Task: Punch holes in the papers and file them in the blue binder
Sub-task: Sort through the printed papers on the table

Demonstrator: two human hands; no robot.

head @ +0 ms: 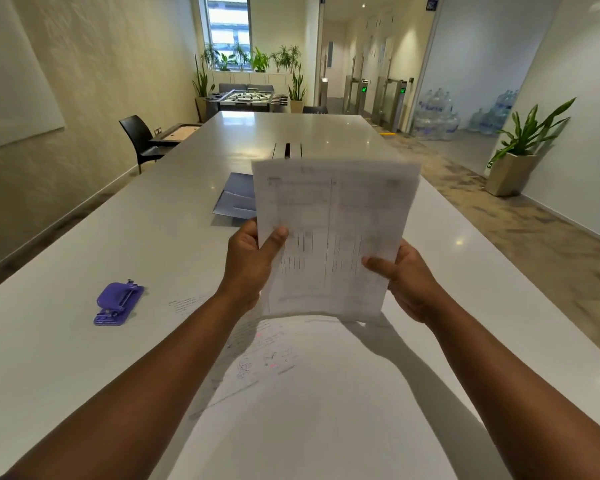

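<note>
White, thin, flat papers (333,237) held upright above a long pale table (84,271), printed faintly with ruled grids and blurred past reading. Gripped at the lower left edge by the left hand (248,261), thumb pressed flat on the front, fingers curled behind. Pinched at the lower right edge by the right hand (409,278), thumb across the front, fingers hidden behind the sheets. Both bare forearms stretched forward over the smooth, glossy tabletop, spotted with ceiling-light reflections.

Blue binder (234,199) flat on the table beyond the sheets, partly hidden behind their left edge, matte, rectangular, with a lighter inner pocket showing. Purple hole punch (118,303) well apart to the left, plastic, rounded at the lever end, with a metal bar along one side. More loose sheets (257,355) flat on the table under the arms, scribbled in ink with small pink marks, nearly blending with the surface.

Farther back: black chair (139,140) at the left table edge, foosball table (246,98), spiky potted plant (523,147) in a square tapered pot, stacked clear water bottles (437,116).
</note>
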